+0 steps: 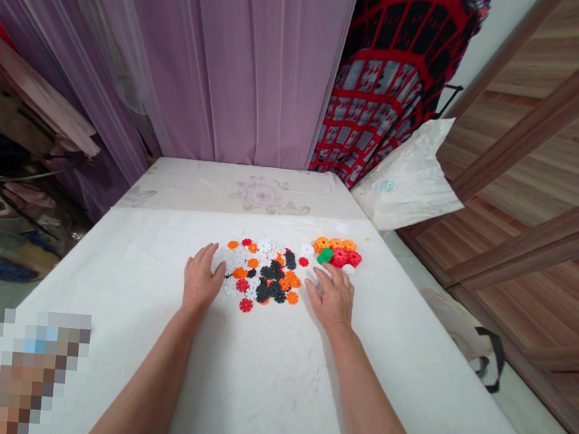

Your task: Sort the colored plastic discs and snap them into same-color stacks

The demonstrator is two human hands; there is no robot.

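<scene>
A loose pile of notched plastic discs (275, 279), in white, orange, black and red, lies on the white-covered table. My left hand (202, 280) rests at the left edge of the pile, thumb and fingers apart, holding nothing that I can see. On the other side, my right hand (334, 299) is open too, its fingertips just below a separate group of discs. That group has orange discs (336, 245) at the back, red discs (340, 258) in front and a green disc (324, 256) at its left. A single red disc (303, 262) lies between the pile and this group.
The table (256, 381) has a flowered cover (192, 181) at its far end. Purple curtains (241, 73) hang behind it. A white bag (410, 180) is at the far right corner, beside wooden doors (534, 169). Clothes (29, 89) hang at left. The lower left corner is pixelated.
</scene>
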